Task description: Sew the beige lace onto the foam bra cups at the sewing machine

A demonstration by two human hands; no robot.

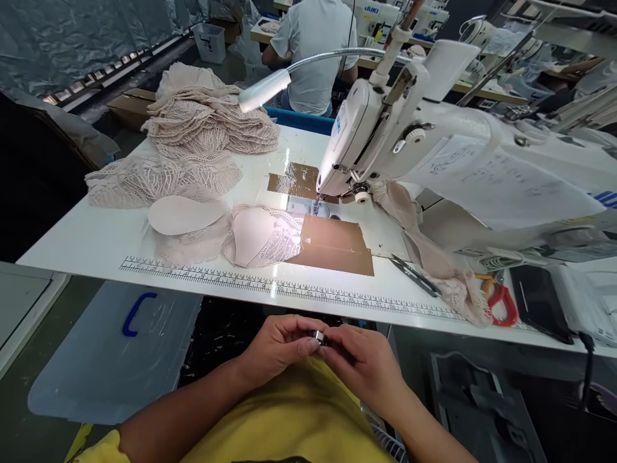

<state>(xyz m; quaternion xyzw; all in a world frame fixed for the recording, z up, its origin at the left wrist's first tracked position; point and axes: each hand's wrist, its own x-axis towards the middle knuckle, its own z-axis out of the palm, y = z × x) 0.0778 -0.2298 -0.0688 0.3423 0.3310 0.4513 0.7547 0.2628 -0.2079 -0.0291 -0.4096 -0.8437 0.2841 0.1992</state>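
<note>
Below the table's front edge, my left hand (279, 344) and my right hand (361, 363) meet over my lap. Both pinch a small round metal part (318, 337), possibly a bobbin, between their fingertips. On the white table (96, 238) above them lies a beige lace bra piece (263, 235) with a padded cup, left of the sewing machine's needle (315, 204). A loose foam cup (183, 213) rests further left.
A white sewing machine (434, 148) with a gooseneck lamp (265, 90) fills the right. A heap of beige lace pieces (202, 128) sits at the back left. Thread snips (417, 276), red-handled scissors (501, 299) and a phone (537, 302) lie at right. A person in a white shirt (315, 51) sits beyond. A plastic bin (116, 354) stands below left.
</note>
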